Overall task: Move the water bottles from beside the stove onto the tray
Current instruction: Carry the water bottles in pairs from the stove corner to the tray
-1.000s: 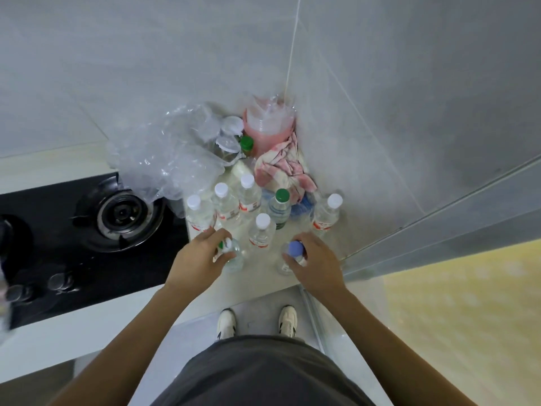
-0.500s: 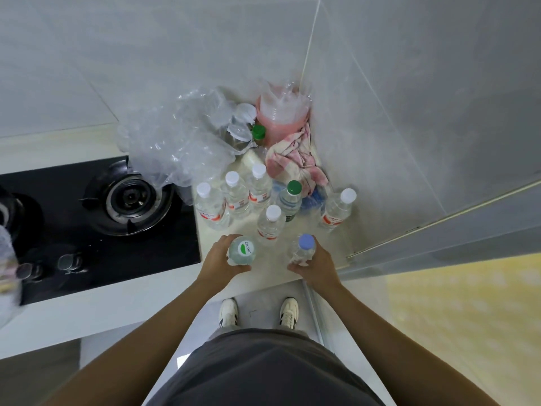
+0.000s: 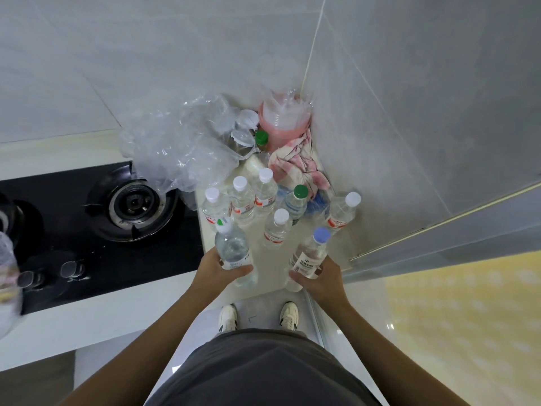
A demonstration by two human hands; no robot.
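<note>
My left hand (image 3: 218, 269) grips a clear water bottle with a white and green cap (image 3: 232, 247), lifted above the counter's front edge. My right hand (image 3: 317, 275) grips a clear bottle with a pale blue cap (image 3: 310, 254), also raised. Behind them several more water bottles stand on the cream counter (image 3: 295, 238) to the right of the stove: white-capped ones with red labels (image 3: 278, 228), one apart near the wall (image 3: 342, 212), and a green-capped one (image 3: 295, 200). No tray is in view.
The black gas stove (image 3: 96, 221) with its burner (image 3: 133, 202) lies to the left. Crumpled clear plastic (image 3: 181, 148), a pink container (image 3: 282, 121) and a pink checked cloth (image 3: 298, 165) fill the corner. Tiled walls close in behind and to the right. My feet (image 3: 259, 315) stand on the floor below.
Both hands have closed round their bottles, lifted them off the counter and drawn them toward me. The other bottles have not moved.
</note>
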